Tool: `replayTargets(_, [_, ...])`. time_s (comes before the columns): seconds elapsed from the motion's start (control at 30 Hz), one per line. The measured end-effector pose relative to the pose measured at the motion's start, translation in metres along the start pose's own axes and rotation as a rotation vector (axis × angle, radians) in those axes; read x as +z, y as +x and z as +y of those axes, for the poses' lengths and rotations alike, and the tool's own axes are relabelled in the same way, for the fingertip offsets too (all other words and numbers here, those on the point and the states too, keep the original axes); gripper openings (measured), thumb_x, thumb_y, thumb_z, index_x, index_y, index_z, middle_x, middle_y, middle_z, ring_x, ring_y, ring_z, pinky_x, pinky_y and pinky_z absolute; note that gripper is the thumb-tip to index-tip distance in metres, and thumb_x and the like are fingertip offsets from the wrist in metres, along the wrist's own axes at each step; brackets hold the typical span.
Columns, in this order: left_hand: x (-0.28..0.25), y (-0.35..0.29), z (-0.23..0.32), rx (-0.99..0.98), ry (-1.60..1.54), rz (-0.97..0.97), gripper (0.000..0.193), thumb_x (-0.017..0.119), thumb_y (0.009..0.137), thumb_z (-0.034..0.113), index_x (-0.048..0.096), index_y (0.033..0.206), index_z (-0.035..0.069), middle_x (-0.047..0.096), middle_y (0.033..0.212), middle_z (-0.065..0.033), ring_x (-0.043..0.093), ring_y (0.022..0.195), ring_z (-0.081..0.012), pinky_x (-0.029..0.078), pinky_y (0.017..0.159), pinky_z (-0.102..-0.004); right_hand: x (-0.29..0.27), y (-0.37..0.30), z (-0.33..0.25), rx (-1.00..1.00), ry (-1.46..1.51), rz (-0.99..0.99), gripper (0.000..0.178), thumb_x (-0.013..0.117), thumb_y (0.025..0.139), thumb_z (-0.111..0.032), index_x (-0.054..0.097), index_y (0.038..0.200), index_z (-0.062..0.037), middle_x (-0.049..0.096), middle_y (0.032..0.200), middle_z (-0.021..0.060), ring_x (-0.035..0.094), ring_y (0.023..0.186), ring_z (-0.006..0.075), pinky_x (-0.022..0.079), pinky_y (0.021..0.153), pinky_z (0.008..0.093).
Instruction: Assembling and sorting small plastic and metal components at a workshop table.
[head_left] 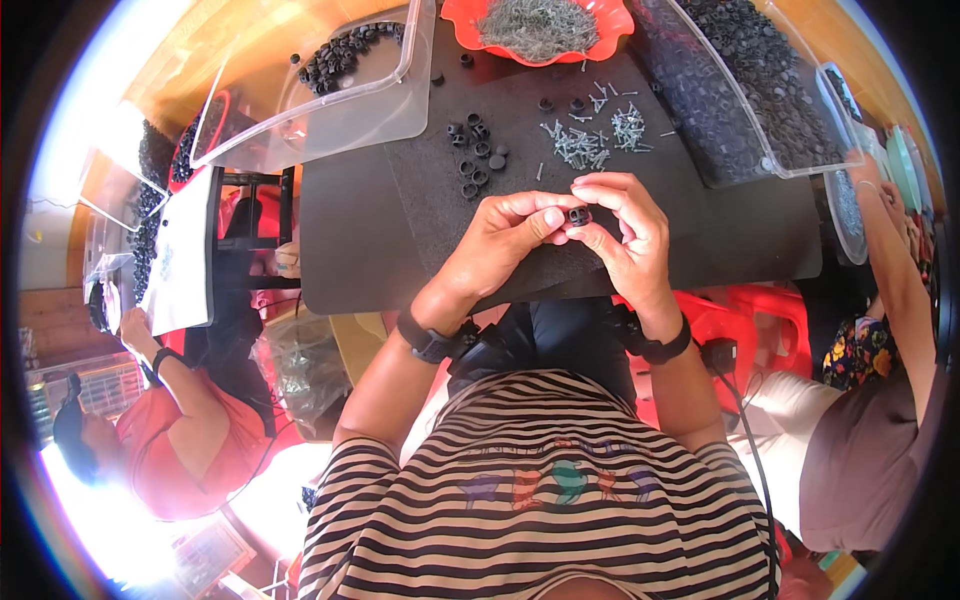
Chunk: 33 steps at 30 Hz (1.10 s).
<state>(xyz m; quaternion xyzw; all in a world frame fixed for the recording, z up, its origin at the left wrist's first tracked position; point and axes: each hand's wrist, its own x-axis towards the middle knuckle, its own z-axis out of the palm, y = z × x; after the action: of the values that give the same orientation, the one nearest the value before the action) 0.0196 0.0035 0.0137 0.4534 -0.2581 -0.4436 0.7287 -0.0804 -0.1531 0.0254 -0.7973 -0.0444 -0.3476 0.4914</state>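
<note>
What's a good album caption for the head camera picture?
Left hand and right hand hold a small round black plastic part over a dark rectangular table, near loose silver metal screws.

Between the fingertips (552,217), the small black cylindrical part (578,215) looks like smooth plastic with a slight gloss, over the dark, matt tabletop (350,235). Beyond the fingertips, slim silvery screws (580,150) shine as bare metal, and small round black pieces (497,161) farther left look like duller plastic. Farther off, the red scalloped bowl (612,28) is glossy plastic, the large rectangular bin (400,120) leftward clear, shiny plastic
</note>
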Motion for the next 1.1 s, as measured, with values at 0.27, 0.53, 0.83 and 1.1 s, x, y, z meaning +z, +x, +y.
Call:
replayTargets(0.27, [0.011, -0.002, 0.007, 0.008, -0.154, -0.003, 0.018, 0.060, 0.094, 0.009, 0.055, 0.111, 0.005, 0.064, 0.102, -0.0048, 0.061, 0.092, -0.0106, 0.051, 0.085, -0.0256, 0.001, -0.003, -0.011, 0.047, 0.049, 0.040, 0.031, 0.075, 0.074, -0.001, 0.067, 0.103, -0.0034, 0.065, 0.103, 0.0094, 0.064, 0.084, 0.0178, 0.051, 0.073, 0.0290])
replayTargets(0.53, [0.020, -0.014, 0.028, 0.046, 0.145, 0.009, 0.018, 0.059, 0.094, 0.004, 0.053, 0.112, 0.003, 0.065, 0.107, -0.0075, 0.061, 0.099, -0.0114, 0.049, 0.084, -0.0263, -0.002, -0.010, -0.011, 0.111, 0.249, 0.029, 0.025, 0.078, 0.071, 0.003, 0.064, 0.091, -0.0026, 0.064, 0.100, 0.0097, 0.063, 0.093, 0.0208, 0.050, 0.081, 0.0312])
replayTargets(0.83, [0.033, -0.029, 0.037, 0.052, 0.194, 0.026, 0.032, 0.062, 0.092, 0.007, 0.051, 0.123, 0.003, 0.063, 0.112, -0.0100, 0.059, 0.106, -0.0143, 0.047, 0.092, -0.0293, -0.001, -0.006, -0.025, 0.017, 0.148, 0.056, 0.027, 0.077, 0.068, 0.006, 0.056, 0.082, -0.0028, 0.063, 0.088, 0.0101, 0.063, 0.083, 0.0223, 0.051, 0.072, 0.0314])
replayTargets(1.1, [0.043, -0.027, 0.028, 0.047, 0.253, 0.070, 0.039, 0.066, 0.091, 0.009, 0.049, 0.125, 0.003, 0.065, 0.102, -0.0080, 0.059, 0.095, -0.0113, 0.048, 0.085, -0.0279, 0.004, -0.007, -0.035, -0.050, -0.073, 0.027, 0.023, 0.070, 0.067, 0.006, 0.056, 0.082, -0.0034, 0.061, 0.083, 0.0101, 0.060, 0.074, 0.0272, 0.048, 0.064, 0.0344])
